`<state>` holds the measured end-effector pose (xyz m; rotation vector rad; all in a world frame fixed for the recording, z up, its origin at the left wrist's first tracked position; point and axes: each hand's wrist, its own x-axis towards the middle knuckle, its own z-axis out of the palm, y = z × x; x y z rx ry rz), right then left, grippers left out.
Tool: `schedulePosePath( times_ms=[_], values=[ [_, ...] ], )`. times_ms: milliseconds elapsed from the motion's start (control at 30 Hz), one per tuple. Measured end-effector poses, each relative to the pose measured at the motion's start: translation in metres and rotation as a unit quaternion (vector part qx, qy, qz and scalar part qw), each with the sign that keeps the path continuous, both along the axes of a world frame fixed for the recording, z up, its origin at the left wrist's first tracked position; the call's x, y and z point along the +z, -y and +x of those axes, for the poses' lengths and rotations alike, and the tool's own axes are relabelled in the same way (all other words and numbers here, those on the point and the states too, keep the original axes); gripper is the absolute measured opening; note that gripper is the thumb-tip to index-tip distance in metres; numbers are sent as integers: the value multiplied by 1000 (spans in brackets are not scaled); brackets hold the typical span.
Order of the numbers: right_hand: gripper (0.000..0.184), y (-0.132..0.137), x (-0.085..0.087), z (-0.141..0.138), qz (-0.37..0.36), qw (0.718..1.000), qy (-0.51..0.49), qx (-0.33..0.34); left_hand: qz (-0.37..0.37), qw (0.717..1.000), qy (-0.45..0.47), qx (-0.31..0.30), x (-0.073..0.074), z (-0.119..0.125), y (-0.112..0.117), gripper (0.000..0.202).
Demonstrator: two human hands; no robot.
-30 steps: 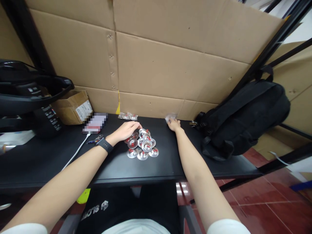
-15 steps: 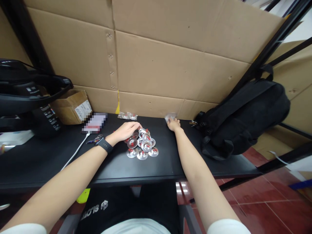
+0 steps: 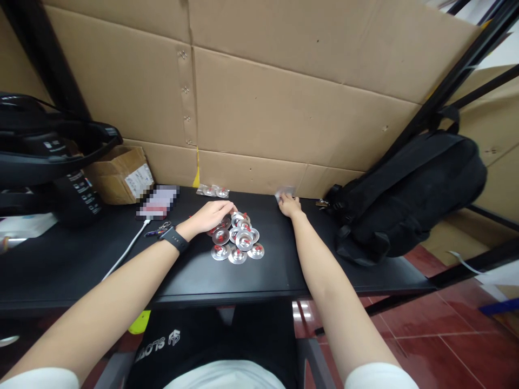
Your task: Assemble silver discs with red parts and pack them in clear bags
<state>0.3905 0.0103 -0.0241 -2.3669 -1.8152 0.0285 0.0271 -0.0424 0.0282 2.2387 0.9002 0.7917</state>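
Observation:
My left hand rests at the left side of a pile of round silver metal discs with red parts at their centres. Its fingers are stretched out and lie over the pile's upper left edge, with nothing visibly gripped. At the back of the black table, my right hand reaches to a small clear plastic bag against the cardboard. Those fingers are bent onto the bag and seem to pinch it; the fingertips are partly hidden. Another clear packet with discs inside lies behind the pile.
A black backpack leans at the right end of the table. On the left are a phone with a white cable, keys, a small cardboard box and a large black object. Cardboard walls the back.
The plastic bag under my right hand looks slightly lower and flatter. Both hands stay nearly in place, and the view has shifted a little.

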Motion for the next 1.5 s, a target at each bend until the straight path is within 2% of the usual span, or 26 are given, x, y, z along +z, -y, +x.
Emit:
schedulePosePath(
  times_ms=[467, 867, 1233, 1500],
  values=[
    [51, 3, 3, -5, 4, 1000, -10, 1, 6, 1000, -5, -1, 2, 1, 2, 57],
    [54, 9, 7, -9, 6, 1000, 4, 4, 5, 1000, -12, -1, 0, 2, 1, 55],
    [43, 15, 13, -15, 34, 999, 42, 7, 14, 1000, -19, -3, 3, 1, 3, 55],
    [45, 19, 16, -18, 61, 996, 59, -7, 20, 1000, -19, 9, 2, -1, 1, 53]
  ],
)
